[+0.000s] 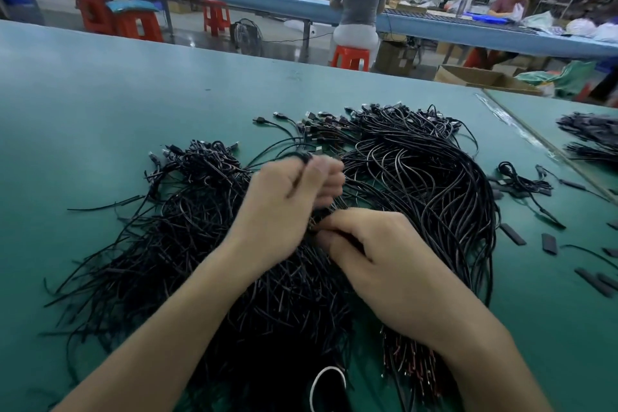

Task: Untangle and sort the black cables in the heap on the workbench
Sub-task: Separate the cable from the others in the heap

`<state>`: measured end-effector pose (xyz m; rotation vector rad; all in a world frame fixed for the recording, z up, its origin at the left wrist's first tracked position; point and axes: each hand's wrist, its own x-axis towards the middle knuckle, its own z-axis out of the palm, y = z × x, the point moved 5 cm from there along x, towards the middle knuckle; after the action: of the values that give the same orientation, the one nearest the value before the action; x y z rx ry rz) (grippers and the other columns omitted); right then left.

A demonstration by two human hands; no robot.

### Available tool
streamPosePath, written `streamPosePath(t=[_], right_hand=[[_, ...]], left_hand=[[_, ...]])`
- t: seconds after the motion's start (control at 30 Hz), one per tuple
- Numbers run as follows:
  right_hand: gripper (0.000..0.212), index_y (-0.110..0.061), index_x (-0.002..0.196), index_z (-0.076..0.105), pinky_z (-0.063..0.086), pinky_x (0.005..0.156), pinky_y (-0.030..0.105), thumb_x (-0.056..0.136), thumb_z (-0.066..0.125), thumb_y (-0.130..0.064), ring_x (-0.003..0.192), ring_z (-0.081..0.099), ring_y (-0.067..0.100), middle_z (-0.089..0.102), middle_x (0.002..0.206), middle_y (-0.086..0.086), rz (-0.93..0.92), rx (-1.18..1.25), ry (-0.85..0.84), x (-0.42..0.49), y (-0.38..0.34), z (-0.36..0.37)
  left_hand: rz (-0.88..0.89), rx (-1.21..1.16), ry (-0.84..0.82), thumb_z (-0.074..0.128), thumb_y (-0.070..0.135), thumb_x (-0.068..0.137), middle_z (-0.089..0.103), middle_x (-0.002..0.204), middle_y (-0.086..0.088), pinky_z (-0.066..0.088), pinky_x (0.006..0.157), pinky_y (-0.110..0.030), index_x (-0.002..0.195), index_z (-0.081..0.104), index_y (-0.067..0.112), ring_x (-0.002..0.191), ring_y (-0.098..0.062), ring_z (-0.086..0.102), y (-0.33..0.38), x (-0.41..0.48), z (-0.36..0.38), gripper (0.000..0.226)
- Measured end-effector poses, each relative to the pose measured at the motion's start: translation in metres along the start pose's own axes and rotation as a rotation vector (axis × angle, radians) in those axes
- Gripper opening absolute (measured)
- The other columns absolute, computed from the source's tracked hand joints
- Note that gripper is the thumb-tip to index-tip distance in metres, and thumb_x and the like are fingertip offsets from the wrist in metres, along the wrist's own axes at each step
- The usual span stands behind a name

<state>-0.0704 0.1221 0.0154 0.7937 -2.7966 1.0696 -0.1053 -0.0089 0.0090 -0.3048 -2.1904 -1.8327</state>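
Head view: heap (187,244) of black cables (418,177) sprawls mid-counter (100,94), plug ends toward the far side. Left hand (284,201), motion-blurred, has fingers curled round a few cables. Right hand (384,267), just beside it, has fingers pinched on cables at the heap's centre.

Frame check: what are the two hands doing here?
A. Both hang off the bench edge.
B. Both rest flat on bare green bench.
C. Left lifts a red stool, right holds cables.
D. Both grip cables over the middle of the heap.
D: the left hand, though motion-blurred, and the right hand both curl their fingers round black cables over the middle of the heap on the green workbench.
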Motion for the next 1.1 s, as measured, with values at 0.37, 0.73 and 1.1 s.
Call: streamPosePath(t=[0.37, 0.73, 1.1], right_hand=[[0.017, -0.015, 0.075, 0.068, 0.057, 0.063, 0.027, 0.078, 0.083, -0.023, 0.064, 0.072, 0.013, 0.073, 0.066, -0.002, -0.108, 0.488, 0.190, 0.001, 0.005, -0.026], [0.009, -0.026, 0.087, 0.061, 0.053, 0.074, 0.026, 0.092, 0.067, -0.021, 0.079, 0.068, 0.016, 0.071, 0.082, 0.002, -0.114, 0.487, 0.109, 0.005, 0.016, -0.024], [0.013, -0.024, 0.082, 0.060, 0.049, 0.054, 0.030, 0.086, 0.070, -0.015, 0.063, 0.060, 0.014, 0.065, 0.078, -0.009, -0.198, 0.386, 0.419, 0.000, -0.008, -0.021]], left_hand=[[-0.324, -0.063, -0.549, 0.036, 0.064, 0.094, 0.040, 0.039, 0.009, 0.025, 0.035, -0.015, 0.049, 0.054, 0.023, 0.032, -0.005, 0.032, 0.006, -0.020, 0.019, 0.063], [-0.299, -0.179, -0.501, 0.044, 0.055, 0.094, 0.056, 0.053, -0.001, 0.041, 0.046, -0.019, 0.046, 0.039, 0.026, 0.046, -0.014, 0.050, 0.002, -0.016, 0.018, 0.056], [-0.548, -0.616, -0.590, 0.035, 0.046, 0.096, 0.069, 0.069, -0.004, 0.048, 0.040, -0.023, 0.078, 0.075, 0.020, 0.054, -0.013, 0.064, 0.006, -0.025, 0.033, 0.050]])
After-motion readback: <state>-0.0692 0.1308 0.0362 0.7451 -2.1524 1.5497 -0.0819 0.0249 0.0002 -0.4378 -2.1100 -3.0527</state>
